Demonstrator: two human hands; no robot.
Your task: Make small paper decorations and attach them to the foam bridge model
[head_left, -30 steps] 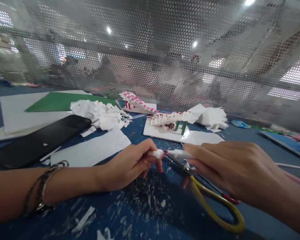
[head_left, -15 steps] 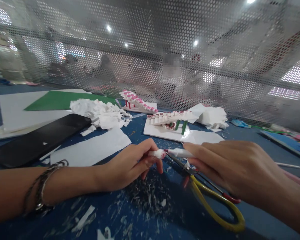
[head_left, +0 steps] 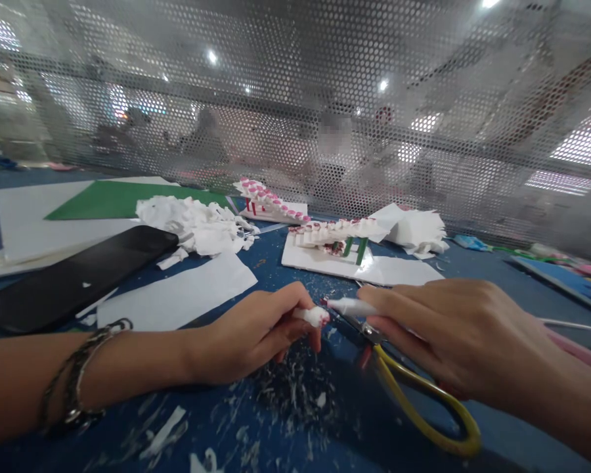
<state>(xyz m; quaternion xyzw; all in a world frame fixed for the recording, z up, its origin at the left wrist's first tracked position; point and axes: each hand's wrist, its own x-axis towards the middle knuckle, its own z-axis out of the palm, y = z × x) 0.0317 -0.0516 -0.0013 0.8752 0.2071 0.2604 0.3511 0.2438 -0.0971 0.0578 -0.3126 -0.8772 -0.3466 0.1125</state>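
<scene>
My left hand (head_left: pixel 268 328) pinches a small white paper roll (head_left: pixel 315 317) with reddish marks on its end. My right hand (head_left: pixel 448 328) grips a white marker (head_left: pixel 352 307) whose dark red tip points at the roll, a small gap between them. Beneath my right hand lies a pair of scissors (head_left: pixel 426 407) with yellow handles, partly hidden by the fingers. Just beyond the hands stands a white paper model (head_left: pixel 332 230) with red-marked edges and green supports on a white board (head_left: pixel 310 258). Behind it is a similar model (head_left: pixel 270 199) with pink marks.
On the left are a black phone (head_left: pixel 79 276), white paper (head_left: pixel 182 289), a green sheet (head_left: pixel 103 199) and a heap of paper scraps (head_left: pixel 192 223). More white paper (head_left: pixel 418 232) sits back right. A perforated metal screen (head_left: pixel 285 105) borders the table (head_left: pixel 217 427), which is strewn with scraps.
The marker tip was touching the end of the paper roll and is now apart from it. My left hand has dropped slightly with the roll.
</scene>
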